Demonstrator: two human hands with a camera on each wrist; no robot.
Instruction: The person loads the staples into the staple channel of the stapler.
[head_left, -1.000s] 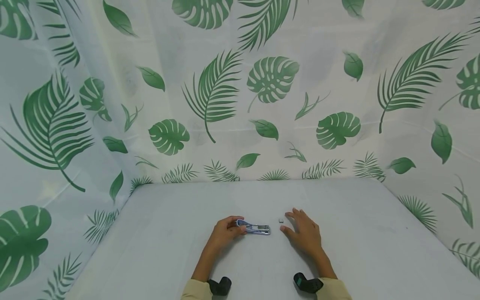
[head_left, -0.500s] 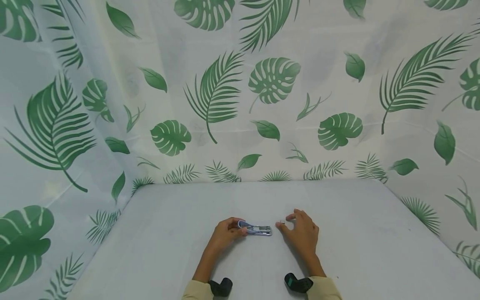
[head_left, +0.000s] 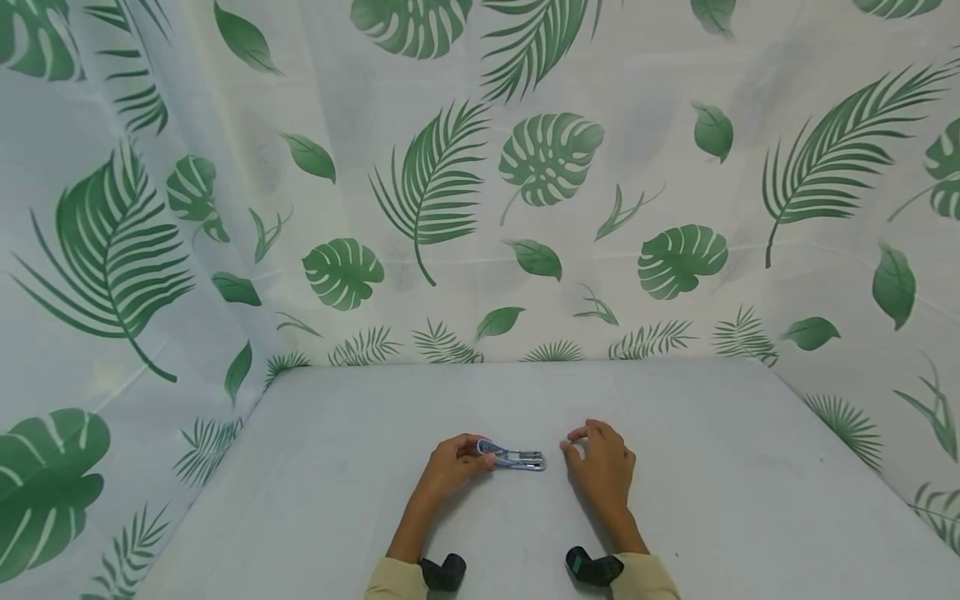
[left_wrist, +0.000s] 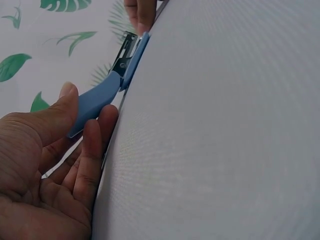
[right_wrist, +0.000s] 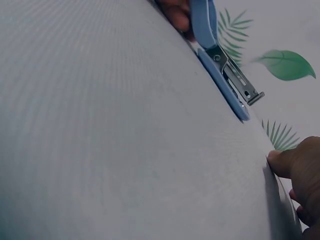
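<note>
A blue plier-type stapler (head_left: 517,459) lies at the middle of the white table. My left hand (head_left: 452,467) grips its handle end between thumb and fingers, as the left wrist view shows. The stapler's metal staple channel (right_wrist: 242,87) stands raised from the blue base (right_wrist: 222,85), pointing right. Just right of the stapler's tip, apart from it, my right hand (head_left: 606,463) has its thumb and forefinger drawn together low at the table. The small grey strip of staples that lay there is hidden, apparently pinched between those fingertips.
The white table (head_left: 337,417) reaches back to a white curtain (head_left: 450,275) printed with green leaves, which also hangs on both sides. Black wrist cameras, left (head_left: 444,572) and right (head_left: 592,567), sit at the sleeves.
The right thumb and forefinger have closed around the small staple strip, which is now out of sight. The right forearm has shifted slightly left. The left hand and stapler have stayed in place.
</note>
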